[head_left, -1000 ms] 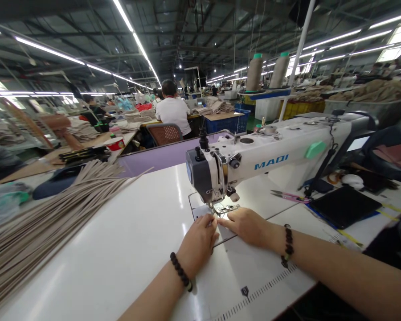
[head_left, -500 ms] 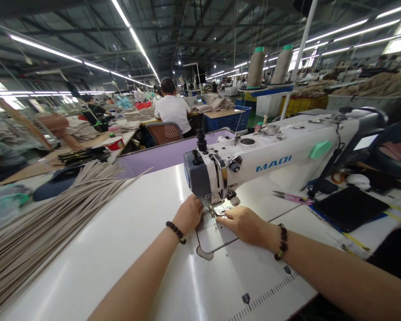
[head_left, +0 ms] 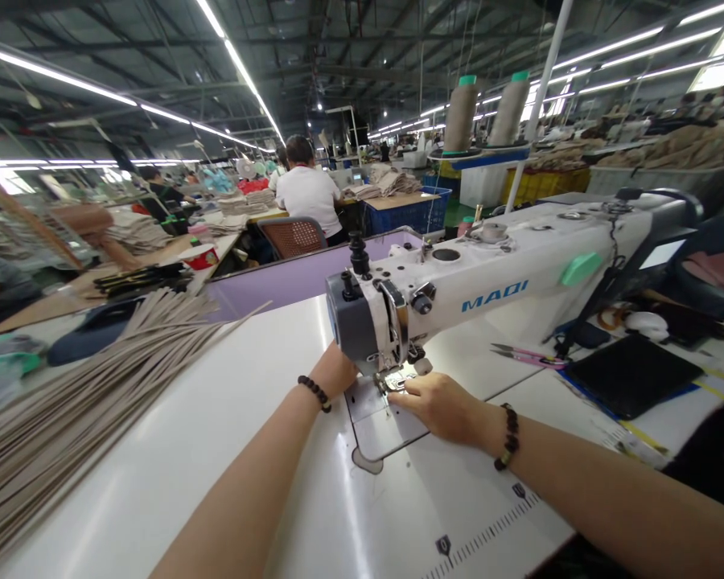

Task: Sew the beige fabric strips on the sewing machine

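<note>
In the head view a white sewing machine (head_left: 495,297) stands on a white table. My left hand (head_left: 336,370) reaches in behind the left side of the machine's grey head, and its fingers are hidden there. My right hand (head_left: 443,406) rests at the front right of the presser foot (head_left: 386,384), fingers bent together with the tips close to the needle area. Whatever lies under those fingertips is too small or covered to name. The metal plate (head_left: 374,422) shows between the two hands.
A thick bundle of thin beige fabric strips (head_left: 96,402) lies on the table's left. Pink-handled scissors (head_left: 528,355) and a black flat object (head_left: 633,374) are at the right. Two thread cones (head_left: 462,117) stand behind the machine. A person in white (head_left: 306,193) sits ahead.
My left hand has slid away from the front of the needle area, further behind the machine head. My right hand has hardly moved. The view has shifted slightly.
</note>
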Demonstrator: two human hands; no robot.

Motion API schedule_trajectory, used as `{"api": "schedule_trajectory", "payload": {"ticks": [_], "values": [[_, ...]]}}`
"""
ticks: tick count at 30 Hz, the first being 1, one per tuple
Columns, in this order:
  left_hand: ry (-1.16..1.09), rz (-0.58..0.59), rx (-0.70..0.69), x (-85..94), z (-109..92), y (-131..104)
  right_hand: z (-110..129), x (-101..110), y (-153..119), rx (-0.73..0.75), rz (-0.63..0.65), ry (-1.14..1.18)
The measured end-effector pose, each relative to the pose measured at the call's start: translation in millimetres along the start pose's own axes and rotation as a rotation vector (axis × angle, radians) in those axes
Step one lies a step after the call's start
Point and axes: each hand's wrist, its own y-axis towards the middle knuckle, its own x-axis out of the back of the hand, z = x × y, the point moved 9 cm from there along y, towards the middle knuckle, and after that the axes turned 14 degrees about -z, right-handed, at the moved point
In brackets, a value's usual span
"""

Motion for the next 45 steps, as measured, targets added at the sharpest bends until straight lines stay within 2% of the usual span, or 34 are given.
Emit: {"api": "schedule_trajectory", "payload": {"ticks": [3,6,11,14,17,21,25,29,32,35,36,37,38,39,40,41,43,45], "values": [[0.032,0.098,0.013,6.8,-2,-10,0,-1,0,-0.004,0.014,0.006],[0.058,0.158,0.088,10.6,2,-18,1,-1,0,0.006,0.015,0.003],[0.043,0.225,0.199,2.4,10,-18,1,-1,-1,0.003,0.012,-0.003],[0.022,0.257,0.258,3.4,11,-17,2,-1,-1,0.004,0.013,0.001],[-0.010,0.312,0.320,10.4,6,-23,1,1,-1,0.001,0.012,0.002],[-0.067,0.393,0.448,15.3,-9,-45,1,2,0,0.000,0.018,0.007],[-0.119,0.395,0.597,11.9,-13,-63,1,-1,-2,-0.007,0.023,0.019],[-0.180,0.348,0.692,9.6,-6,-66,-2,-4,-2,-0.035,0.028,0.050],[-0.254,0.330,0.770,8.0,-9,-73,-4,-2,-2,-0.081,0.037,0.102],[-0.400,0.316,0.903,2.6,-32,-102,-1,9,-4,-0.185,0.020,0.170],[-0.507,0.306,0.976,-1.4,-44,-117,2,13,-8,-0.245,0.029,0.220],[-0.724,0.275,1.106,-7.9,-59,-134,7,13,-15,-0.342,0.066,0.326],[-0.938,0.244,1.224,-14.8,-75,-151,15,11,-23,-0.436,0.123,0.457],[-1.109,0.232,1.302,-21.4,-92,-166,27,-1,-39,-0.624,0.261,0.754],[-1.243,0.235,1.348,-27.3,-108,-177,43,-8,-54,-0.790,0.364,1.029],[-1.330,0.257,1.372,-32.9,-122,-187,59,-10,-64,-0.888,0.404,1.224],[-1.428,0.280,1.411,-41.8,-141,-198,74,-8,-74,-1.023,0.303,1.487],[-1.471,0.259,1.439,-46.8,-150,-199,75,-5,-78,-1.111,0.148,1.663]]}}
